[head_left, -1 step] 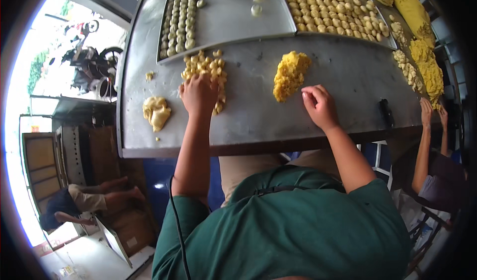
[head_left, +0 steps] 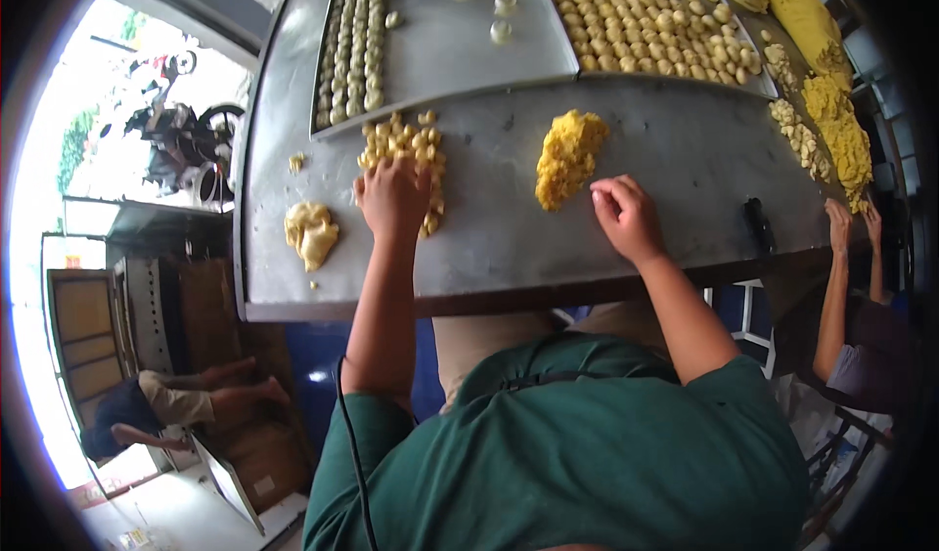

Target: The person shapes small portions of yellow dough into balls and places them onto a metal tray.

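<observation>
My left hand (head_left: pixel 393 199) rests in a pile of small pale dough pieces (head_left: pixel 409 138), back upward and fingers curled down, hiding whatever is beneath them. A smooth lump of beige dough (head_left: pixel 311 233) lies left of it. My right hand (head_left: pixel 626 214) is curled, thumb and forefinger close together, just below and right of a crumbly yellow mound (head_left: pixel 569 155); any small thing in its fingertips cannot be made out.
Metal trays (head_left: pixel 440 52) hold rows of dough balls (head_left: pixel 646 23). A black object (head_left: pixel 756 223) lies right on the steel table (head_left: pixel 685 140). A co-worker's hands (head_left: pixel 839 217) touch yellow dough (head_left: pixel 836 131) at right. Another person (head_left: pixel 156 404) is low at left, near parked motorbikes (head_left: pixel 176 140).
The whole view has shifted slightly, with the table appearing a little lower. Both my hands hold almost the same places over the table.
</observation>
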Demonstrator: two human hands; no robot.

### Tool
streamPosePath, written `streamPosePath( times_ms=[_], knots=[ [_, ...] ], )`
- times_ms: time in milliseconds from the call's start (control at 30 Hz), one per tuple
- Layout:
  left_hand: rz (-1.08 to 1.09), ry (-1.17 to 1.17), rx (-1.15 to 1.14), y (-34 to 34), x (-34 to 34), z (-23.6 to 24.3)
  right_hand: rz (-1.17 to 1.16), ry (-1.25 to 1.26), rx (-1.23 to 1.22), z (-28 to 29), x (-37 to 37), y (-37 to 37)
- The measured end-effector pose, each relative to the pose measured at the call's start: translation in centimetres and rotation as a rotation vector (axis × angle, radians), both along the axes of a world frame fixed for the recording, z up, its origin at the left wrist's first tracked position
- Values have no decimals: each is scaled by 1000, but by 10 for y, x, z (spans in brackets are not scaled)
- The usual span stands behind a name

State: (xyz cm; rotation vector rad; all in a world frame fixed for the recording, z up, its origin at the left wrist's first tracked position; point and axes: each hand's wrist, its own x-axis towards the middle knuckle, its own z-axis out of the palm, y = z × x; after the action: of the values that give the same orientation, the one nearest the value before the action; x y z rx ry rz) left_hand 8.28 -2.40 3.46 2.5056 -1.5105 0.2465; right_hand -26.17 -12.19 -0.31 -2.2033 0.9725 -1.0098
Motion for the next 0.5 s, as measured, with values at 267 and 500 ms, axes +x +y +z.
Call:
streamPosePath(
  times_ms=[267, 500],
  knots=[
    [-38, 160, -288, -3, -7, -8, 2, -44, -15, -1, 3, -3],
    [-489, 416, -255, 43, -83, -21, -64, -122, 43, -15, 3, -10]
  ],
)
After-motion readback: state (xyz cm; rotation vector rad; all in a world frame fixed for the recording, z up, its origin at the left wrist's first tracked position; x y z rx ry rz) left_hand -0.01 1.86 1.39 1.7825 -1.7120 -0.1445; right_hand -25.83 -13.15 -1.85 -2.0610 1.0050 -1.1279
